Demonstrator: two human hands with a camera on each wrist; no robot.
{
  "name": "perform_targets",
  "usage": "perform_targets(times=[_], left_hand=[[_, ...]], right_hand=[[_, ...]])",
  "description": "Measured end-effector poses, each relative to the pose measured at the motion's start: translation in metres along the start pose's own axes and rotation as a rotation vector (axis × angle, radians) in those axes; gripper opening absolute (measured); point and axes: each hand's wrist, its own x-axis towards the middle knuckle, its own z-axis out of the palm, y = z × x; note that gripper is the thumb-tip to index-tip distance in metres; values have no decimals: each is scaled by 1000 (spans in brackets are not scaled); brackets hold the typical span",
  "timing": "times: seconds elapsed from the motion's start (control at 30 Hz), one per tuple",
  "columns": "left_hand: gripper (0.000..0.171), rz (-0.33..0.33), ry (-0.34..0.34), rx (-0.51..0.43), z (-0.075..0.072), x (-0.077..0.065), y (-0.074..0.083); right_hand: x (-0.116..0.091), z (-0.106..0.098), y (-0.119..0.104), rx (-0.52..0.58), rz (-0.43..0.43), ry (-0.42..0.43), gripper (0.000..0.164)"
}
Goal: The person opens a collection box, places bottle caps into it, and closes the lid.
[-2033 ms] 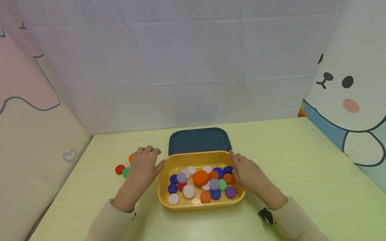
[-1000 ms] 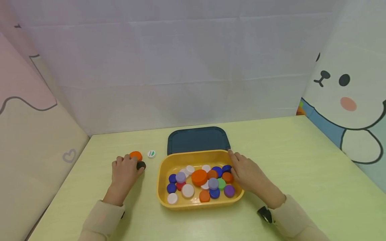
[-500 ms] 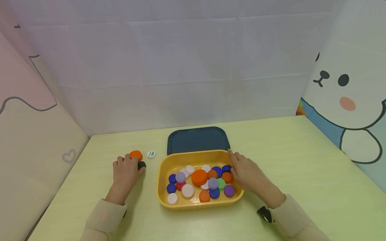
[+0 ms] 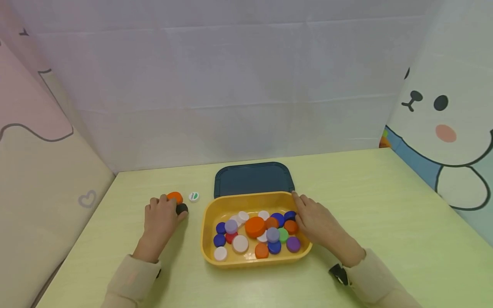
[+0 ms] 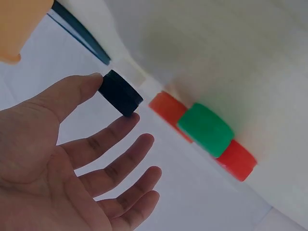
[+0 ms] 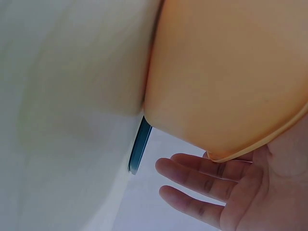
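My left hand point(image 4: 159, 220) pinches a black bottle cap point(image 5: 120, 93) between thumb and index finger, at the left of the table; its other fingers are spread. Close by are an orange cap point(image 4: 175, 197), a green cap point(image 5: 206, 130) and a red cap point(image 5: 238, 160); the green and red ones are hidden by the hand in the head view. At the right side of a yellow plastic box point(image 4: 252, 199), my right hand point(image 4: 317, 224) holds the rim, with fingers along the outside in the right wrist view. Many-coloured bottle caps point(image 4: 256, 227) lie in the box.
A white cap point(image 4: 194, 196) with a green mark lies between the orange cap and the box. Behind the box is a dark blue lid point(image 4: 254, 179), flat on the pale table point(image 4: 366, 192). A white cloth wall point(image 4: 246, 107) stands at the table's far edge.
From near the box's left rim, my left hand has moved left and pinched the black cap, uncovering the white cap. The right hand stays on the rim. The last half second shows hardly any movement.
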Motion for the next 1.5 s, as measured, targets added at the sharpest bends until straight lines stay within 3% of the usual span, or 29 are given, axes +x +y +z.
perform_targets(times=[0.23,0.53,0.8,1.07,1.3,1.5], left_hand=[[29,33,98,-78,-15,-1,11],[35,48,84,-111,-43,-6,43],[40,113,65,-79,-53,-18,75],[41,232,32,-22,-43,-28,101],[38,317,-33,-64,-27,-34,114],[39,337,-105,-68,-19,-37,120]], right_hand=[[0,0,0,-4,-1,3,52],[0,2,2,-6,-6,8,52],[0,1,2,-4,-7,2,52],[0,1,1,-1,-7,10,52],[0,1,1,9,-4,9,52],[0,1,1,10,-10,13,52]])
